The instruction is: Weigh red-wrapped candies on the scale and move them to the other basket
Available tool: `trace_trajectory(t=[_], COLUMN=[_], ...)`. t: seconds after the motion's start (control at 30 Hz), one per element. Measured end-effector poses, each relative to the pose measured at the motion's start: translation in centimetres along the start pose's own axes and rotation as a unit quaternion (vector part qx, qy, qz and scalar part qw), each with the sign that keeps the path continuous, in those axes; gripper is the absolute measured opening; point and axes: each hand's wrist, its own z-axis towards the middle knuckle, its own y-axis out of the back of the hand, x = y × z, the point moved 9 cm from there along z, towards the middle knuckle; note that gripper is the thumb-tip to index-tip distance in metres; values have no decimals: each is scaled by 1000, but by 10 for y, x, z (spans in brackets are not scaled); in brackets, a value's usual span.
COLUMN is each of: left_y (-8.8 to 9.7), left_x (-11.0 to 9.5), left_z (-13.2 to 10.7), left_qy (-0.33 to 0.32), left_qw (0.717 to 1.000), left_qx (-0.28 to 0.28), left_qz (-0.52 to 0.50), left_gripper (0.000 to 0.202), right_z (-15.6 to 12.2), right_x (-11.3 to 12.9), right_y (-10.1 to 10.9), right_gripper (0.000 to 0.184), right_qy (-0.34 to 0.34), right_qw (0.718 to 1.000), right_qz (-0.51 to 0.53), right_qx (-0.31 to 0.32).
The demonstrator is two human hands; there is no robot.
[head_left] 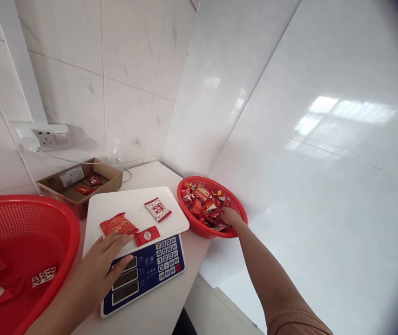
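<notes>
A weighing scale (139, 272) with a blue keypad and white pan (129, 204) sits on the counter. On the pan lie a red packet (118, 225), a small red packet (147, 235) and a white-and-red packet (158, 209). My left hand (99, 267) rests flat on the pan's front edge, fingers spread, touching the red packet. My right hand (230, 216) reaches into a small red basket (202, 229) full of red wrapped sweets (204, 204); its fingers are buried among them.
A large red basket (59, 223) at the left holds a few packets (43, 277). Behind stand a cardboard box (111, 179) with red packets, a clear bottle (117, 156) and a wall socket (50, 136). The counter edge falls off at the right.
</notes>
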Motion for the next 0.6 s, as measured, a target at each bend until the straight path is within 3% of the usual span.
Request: trace_trajectory(t=[0.23,0.33,0.43,0.53,0.6], left_y=[-3,-2,6,10,11], left_x=[4,1,-10,-23,-28], left_z=[0,-1,-2,-2,-3], left_qy=[0,-10,-20,-9,4], left_qw=[1000,1000,1000,999,997], left_qx=[1,2,3,49,83], left_qz=[13,17,11,6,8], left_gripper=[43,44,42,40,40], right_z=[-30,-51,-70,-89,-102], right_x=[-5,6,48,119,170], right_y=[52,71,73,61,46], right_gripper=[33,36,35,30,26], right_qy=[-50,-40,36,170,248], right_qw=[992,984,977,952,936], right_qz=[39,72,125,210,230], right_qx=[-113,-155,-167,-143,-94])
